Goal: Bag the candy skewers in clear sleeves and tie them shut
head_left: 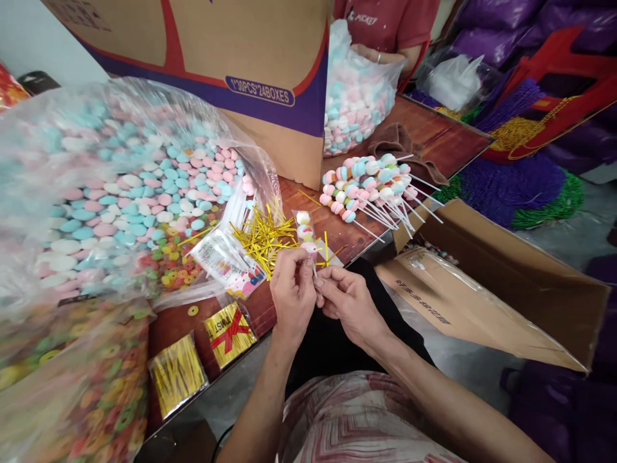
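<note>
My left hand (pixel 292 292) and my right hand (pixel 349 302) meet in front of my lap, both pinching the base of a candy skewer in a clear bag (pixel 305 233). A gold twist tie (pixel 326 249) sticks up at the bag's neck between my fingers. Loose gold twist ties (pixel 263 236) lie in a heap on the wooden table (pixel 443 138) just beyond my hands. A stack of clear printed bags (pixel 226 260) lies to their left. A pile of unwrapped candy skewers (pixel 369 186) with white sticks rests farther right on the table.
A big plastic bag of pastel candies (pixel 110 186) and bags of ring gummies (pixel 91 392) fill the left. Packs of gold ties (pixel 177 373) lie near the table edge. A large cardboard box (pixel 231 58) stands behind; an open carton (pixel 491 289) sits at right. Another person in red (pixel 385 26) sits opposite.
</note>
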A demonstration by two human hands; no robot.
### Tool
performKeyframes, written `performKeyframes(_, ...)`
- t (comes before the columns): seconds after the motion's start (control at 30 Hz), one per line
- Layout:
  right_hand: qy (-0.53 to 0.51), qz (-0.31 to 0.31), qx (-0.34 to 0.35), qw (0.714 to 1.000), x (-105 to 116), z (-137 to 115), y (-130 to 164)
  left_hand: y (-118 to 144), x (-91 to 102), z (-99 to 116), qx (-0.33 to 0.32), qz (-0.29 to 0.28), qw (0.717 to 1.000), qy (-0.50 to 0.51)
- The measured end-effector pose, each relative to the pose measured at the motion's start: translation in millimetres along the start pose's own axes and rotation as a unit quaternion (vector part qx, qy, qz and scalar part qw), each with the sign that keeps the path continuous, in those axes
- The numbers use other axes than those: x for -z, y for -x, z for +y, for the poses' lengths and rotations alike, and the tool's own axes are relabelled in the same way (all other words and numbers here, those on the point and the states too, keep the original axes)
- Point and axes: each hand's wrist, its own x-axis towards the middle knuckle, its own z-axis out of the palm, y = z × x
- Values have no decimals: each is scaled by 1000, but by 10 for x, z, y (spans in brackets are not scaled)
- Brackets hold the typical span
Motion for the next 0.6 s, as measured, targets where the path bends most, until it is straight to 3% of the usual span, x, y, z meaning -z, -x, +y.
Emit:
performKeyframes(0.13,8,32,46,998,39,-8,-53,61,69,41,-29,-64,997,25)
performKeyframes(0.23,72,27,82,994,89,-27,-78,134,130,24,26,-82,994,73)
performKeyframes(0.37,166,12,128,978,115,-37,-84,189,160,-43,152,-26,977,148)
performKeyframes(0.47,191,10,157,969,103,-16,-91,157,160,-40,177,-8,960,215)
performKeyframes(0.6,204,18,163,965,84,30,-91,67,158,14,267,24,896,354)
